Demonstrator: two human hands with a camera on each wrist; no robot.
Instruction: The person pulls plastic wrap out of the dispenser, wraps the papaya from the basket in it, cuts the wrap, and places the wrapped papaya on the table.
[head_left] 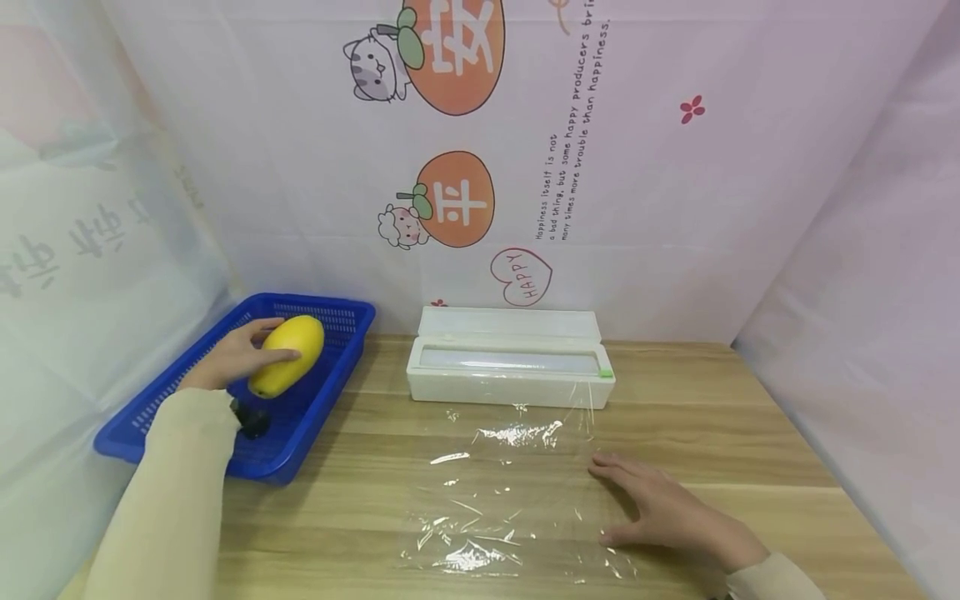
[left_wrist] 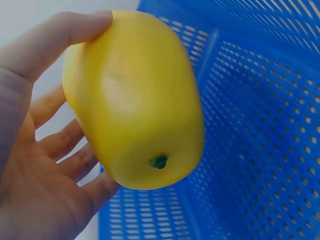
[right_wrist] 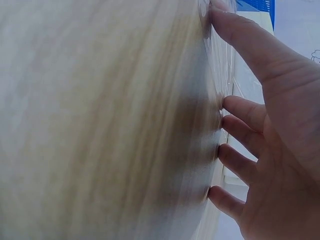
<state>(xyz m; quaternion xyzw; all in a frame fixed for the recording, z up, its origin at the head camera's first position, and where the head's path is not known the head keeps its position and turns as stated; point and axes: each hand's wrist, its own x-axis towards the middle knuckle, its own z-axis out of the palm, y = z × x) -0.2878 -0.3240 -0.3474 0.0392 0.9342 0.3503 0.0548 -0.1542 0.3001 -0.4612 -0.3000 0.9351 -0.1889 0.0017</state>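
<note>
My left hand (head_left: 234, 357) grips a smooth yellow fruit (head_left: 298, 343) over the blue basket (head_left: 321, 433). In the left wrist view the thumb lies over one side of the fruit, fingers round the other, and a small green stem nub (left_wrist: 159, 161) shows at its end. A clear sheet of cling film (head_left: 517, 483) lies spread on the table, stretching from the white cling film box (head_left: 510, 389). At the film's right edge, my right hand (head_left: 667, 510) rests with fingers spread. Its fingertips (right_wrist: 227, 192) touch the surface in the right wrist view.
The box's lid (head_left: 510, 323) stands raised behind it, and a green slider (head_left: 606, 374) sits at its right end. Printed white cloth (head_left: 637, 183) hangs behind and at both sides of the wooden table (head_left: 697, 417). The basket stands near the left cloth.
</note>
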